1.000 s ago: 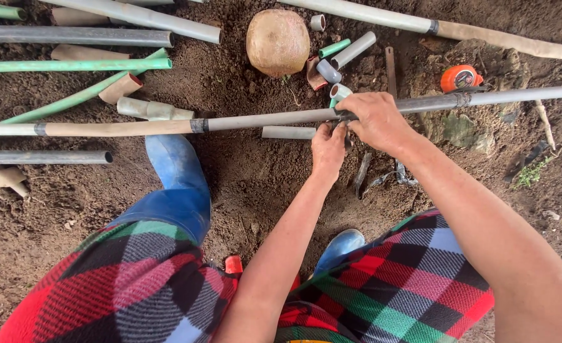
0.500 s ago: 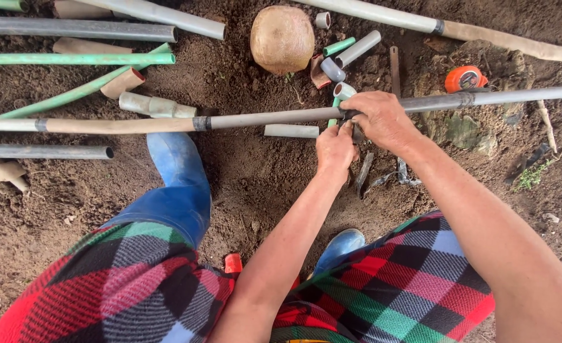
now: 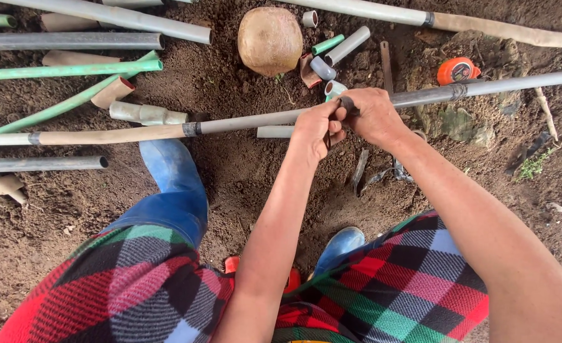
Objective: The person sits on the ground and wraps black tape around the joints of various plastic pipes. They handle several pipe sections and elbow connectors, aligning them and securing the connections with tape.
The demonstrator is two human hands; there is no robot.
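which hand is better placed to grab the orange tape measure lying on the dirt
Right. The right hand grips the long grey pipe on the side nearer the orange tape measure; the left hand sits farther from it.

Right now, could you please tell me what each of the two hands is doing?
Left hand: fingers curled shut, pinching at the long grey pipe.
Right hand: closed around the same pipe at the joint.
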